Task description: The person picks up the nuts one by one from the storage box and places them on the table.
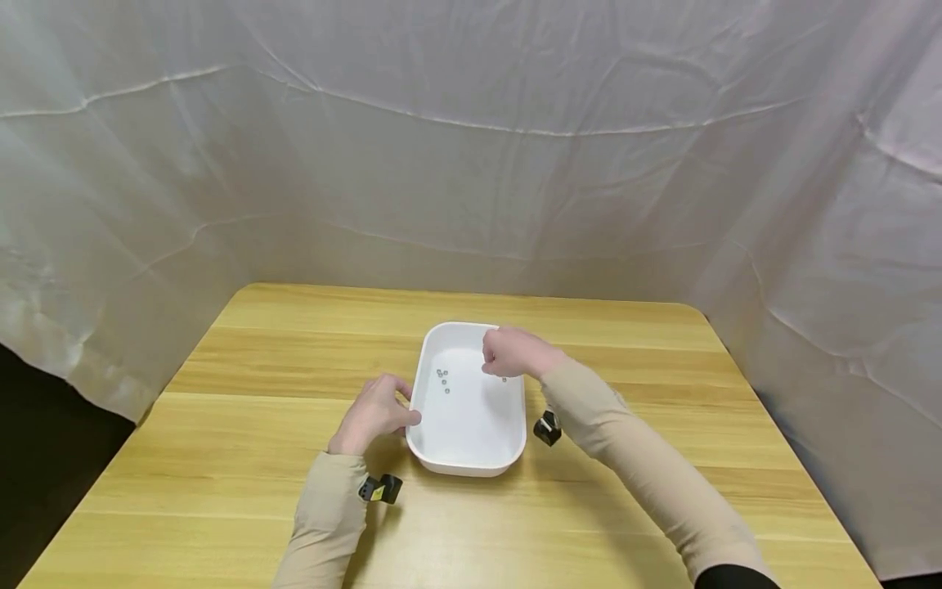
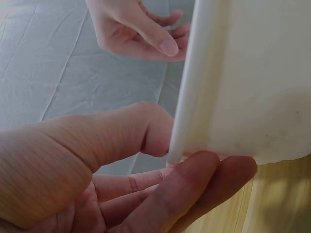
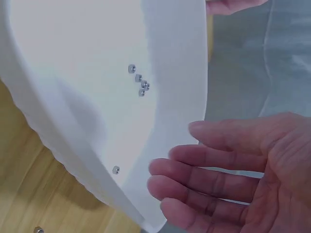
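Looks down on a white tray (image 1: 471,429) below centre in the head view, pinched at its left rim by the left hand (image 1: 374,411), overhung at upper right by the loose-fingered right hand (image 1: 519,352), and holding 5 metal nuts (image 3: 144,84) at left and 1 lone nut (image 3: 116,170) at right.

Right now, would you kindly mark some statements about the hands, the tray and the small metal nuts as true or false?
1. The left hand holds the tray at its edge. True.
2. The right hand rests on the bare table. False: it is over the tray.
3. Every nut inside the tray lies in one cluster. False: a lone nut lies apart.
4. The tray is black. False: it is white.
5. An outside nut shows against the wooden table. True.
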Available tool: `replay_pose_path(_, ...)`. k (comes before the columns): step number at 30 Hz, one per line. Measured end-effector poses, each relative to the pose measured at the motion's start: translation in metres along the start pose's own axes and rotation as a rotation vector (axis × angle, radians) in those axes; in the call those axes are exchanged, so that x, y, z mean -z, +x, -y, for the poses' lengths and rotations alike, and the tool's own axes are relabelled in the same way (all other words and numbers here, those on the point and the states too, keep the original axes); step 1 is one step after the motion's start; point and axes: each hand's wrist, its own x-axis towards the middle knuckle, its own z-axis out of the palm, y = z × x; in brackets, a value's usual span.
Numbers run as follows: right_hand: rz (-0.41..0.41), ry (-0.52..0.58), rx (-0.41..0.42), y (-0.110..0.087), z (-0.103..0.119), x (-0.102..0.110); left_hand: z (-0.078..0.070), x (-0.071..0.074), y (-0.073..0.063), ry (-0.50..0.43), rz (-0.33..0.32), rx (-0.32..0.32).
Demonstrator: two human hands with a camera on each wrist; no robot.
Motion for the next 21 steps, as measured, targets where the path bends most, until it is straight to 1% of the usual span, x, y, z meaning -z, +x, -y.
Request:
replay_pose_path(2,0.035,-0.017,-0.026,0.005,0.001,0.001,0.001,0.000,0.000,0.003,0.001,0.000)
replay_pose_path(5,0.106,-0.016,-0.086,0.012,0.003,0.000,0.000,-0.001,0.000,-0.001,0.000,0.000)
replay_pose_path(8,0.189,0.017,-0.154,0.017,0.006,0.000,0.000,-0.001,-0.001,0.002,-0.004,-0.002)
replay_pose_path(10,0.230,0.033,-0.184,0.020,0.009,0.000,0.000,-0.001,-0.001,0.009,-0.010,-0.005)
replay_pose_path(12,0.245,0.033,-0.212,0.022,0.011,-0.001,-0.001,-0.001,-0.001,0.015,-0.015,-0.006)
replay_pose_path(18,0.240,0.056,-0.293,0.031,0.011,-0.007,-0.001,-0.001,0.000,0.017,-0.015,0.003)
replay_pose_path(21,0.219,0.015,-0.310,0.033,0.009,-0.010,-0.001,0.000,0.000,0.012,-0.012,0.007)
